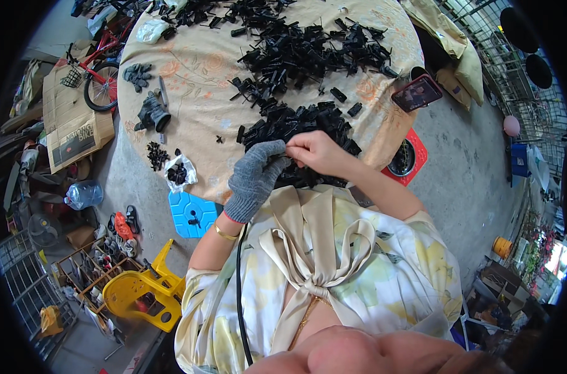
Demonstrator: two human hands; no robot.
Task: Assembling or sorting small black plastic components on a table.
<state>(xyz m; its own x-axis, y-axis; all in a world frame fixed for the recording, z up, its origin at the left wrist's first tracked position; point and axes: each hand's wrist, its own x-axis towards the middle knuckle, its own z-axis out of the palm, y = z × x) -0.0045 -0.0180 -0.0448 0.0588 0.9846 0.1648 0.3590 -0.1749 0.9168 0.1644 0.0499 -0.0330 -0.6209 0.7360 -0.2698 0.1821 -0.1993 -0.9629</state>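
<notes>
My left hand (256, 175), in a grey knitted glove, is closed, with its fingertips meeting those of my right hand. My bare right hand (319, 153) pinches at the same spot. Whatever lies between the fingers is too small and too covered to name. Both hands are over the near edge of a heap of small black plastic parts (302, 121) on the round table. A larger spread of the same black parts (308, 53) covers the far middle of the cloth.
A floral beige cloth (196, 81) covers the table. Grey gloves (152, 113) and a white bag of small black pieces (180, 173) lie at left. A phone (416, 93) leans at the right edge. Around the table stand a blue stool (193, 214), a red stool (416, 156) and a yellow chair (143, 292).
</notes>
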